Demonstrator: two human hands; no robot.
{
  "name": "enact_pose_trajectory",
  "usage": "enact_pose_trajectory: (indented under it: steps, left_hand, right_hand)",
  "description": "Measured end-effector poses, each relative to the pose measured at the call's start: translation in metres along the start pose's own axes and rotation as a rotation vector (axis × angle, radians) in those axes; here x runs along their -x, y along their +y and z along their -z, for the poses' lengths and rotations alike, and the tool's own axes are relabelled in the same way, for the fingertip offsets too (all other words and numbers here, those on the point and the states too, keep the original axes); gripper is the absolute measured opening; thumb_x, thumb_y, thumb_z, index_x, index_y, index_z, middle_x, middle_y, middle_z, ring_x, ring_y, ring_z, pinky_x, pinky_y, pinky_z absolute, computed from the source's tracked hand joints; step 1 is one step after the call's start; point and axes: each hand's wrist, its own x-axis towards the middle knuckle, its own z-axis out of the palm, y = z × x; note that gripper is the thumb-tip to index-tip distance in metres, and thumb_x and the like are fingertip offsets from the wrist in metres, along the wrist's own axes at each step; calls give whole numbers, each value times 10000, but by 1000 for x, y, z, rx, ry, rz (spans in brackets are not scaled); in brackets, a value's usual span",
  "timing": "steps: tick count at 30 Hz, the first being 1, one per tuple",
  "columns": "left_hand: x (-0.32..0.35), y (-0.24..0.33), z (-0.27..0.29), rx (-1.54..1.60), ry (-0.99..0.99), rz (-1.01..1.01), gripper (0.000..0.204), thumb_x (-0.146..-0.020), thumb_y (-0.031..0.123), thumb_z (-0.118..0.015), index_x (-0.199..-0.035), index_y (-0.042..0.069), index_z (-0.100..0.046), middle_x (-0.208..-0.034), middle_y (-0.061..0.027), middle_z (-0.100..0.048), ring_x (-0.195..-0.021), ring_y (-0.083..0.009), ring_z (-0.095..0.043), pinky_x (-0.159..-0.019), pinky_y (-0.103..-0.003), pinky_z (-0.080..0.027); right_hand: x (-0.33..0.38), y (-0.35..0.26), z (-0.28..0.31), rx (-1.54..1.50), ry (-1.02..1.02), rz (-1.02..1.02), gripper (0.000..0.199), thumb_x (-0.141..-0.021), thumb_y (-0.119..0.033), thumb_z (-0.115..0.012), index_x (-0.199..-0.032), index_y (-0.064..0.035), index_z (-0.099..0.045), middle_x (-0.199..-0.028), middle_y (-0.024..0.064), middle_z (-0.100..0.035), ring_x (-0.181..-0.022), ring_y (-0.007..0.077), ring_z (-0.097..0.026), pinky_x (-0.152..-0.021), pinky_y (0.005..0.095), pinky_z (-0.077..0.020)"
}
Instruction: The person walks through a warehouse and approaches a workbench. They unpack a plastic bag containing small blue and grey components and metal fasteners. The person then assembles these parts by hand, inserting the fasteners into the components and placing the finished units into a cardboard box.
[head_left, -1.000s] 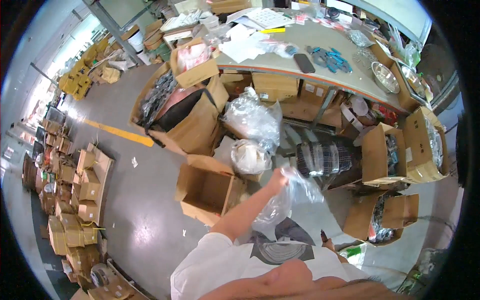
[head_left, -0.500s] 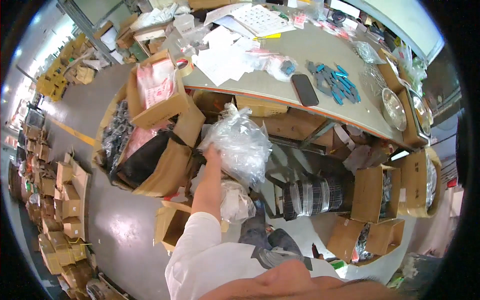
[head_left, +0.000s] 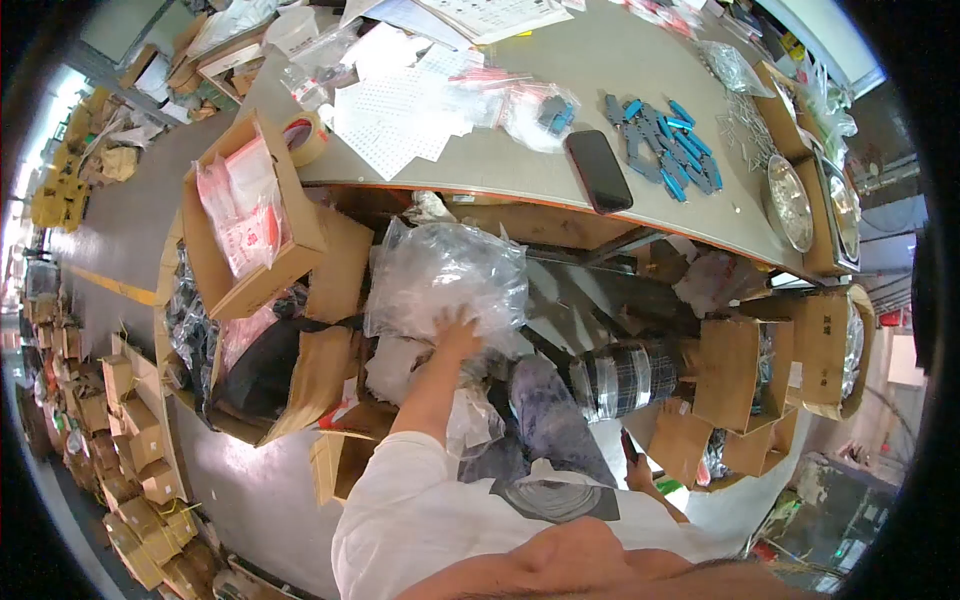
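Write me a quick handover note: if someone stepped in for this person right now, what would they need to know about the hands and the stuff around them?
Left hand: raised, gripping a big clear plastic bag just under the table edge.
Right hand: low beside the knee, seemingly empty; hard to tell.
Around: open cardboard box of red-and-white packets to the left; black phone and blue parts on the table.
Done: bag is lifted off the floor.
Left: bag not yet set down anywhere.
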Motion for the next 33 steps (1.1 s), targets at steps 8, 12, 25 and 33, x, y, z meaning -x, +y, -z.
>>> enact_pose_trajectory:
  steps: [8, 12, 25, 33]
  left_hand:
    - [4, -29, -32, -51, 64, 207, 587, -833, 390, -584, -1357, 151, -472, -1492, -104, -297, -1368, -347, -252, -1084, -519, -243]
    - [-35, 24, -43, 150, 322, -192, 562, -828, 278, -592, -1351, 117, -463, -1453, -127, -350, -1365, -356, -246, -1085, -414, -301]
    - [-107, 20, -29, 16, -255, 69, 775, -769, 612, -591, -1445, 406, -272, -1571, -43, -11, -1367, -518, 117, -915, -829, -79]
    - [-131, -51, -78, -101, -125, 325, 666, -836, 637, -468, -1396, 282, -409, -1526, -83, -243, -1411, -424, 15, -990, -755, -28]
  right_hand:
    - [-1, -16, 47, 130, 133, 41, 342, -864, -208, -546, -1155, -41, -477, -976, 274, -609, -925, 458, -591, -785, 525, -462]
    - [-25, -100, 104, 168, 249, -16, 392, -866, -238, -551, -1219, -90, -464, -1003, 280, -605, -945, 460, -585, -802, 536, -455]
    - [-255, -272, 34, 300, 248, 354, 374, -950, -309, -481, -1267, -114, -455, -1034, 162, -625, -985, 370, -584, -889, 503, -410]
    - [-222, -210, 12, 242, 547, 600, 353, -864, -188, -563, -1185, -50, -510, -916, 184, -591, -909, 396, -549, -906, 482, -386]
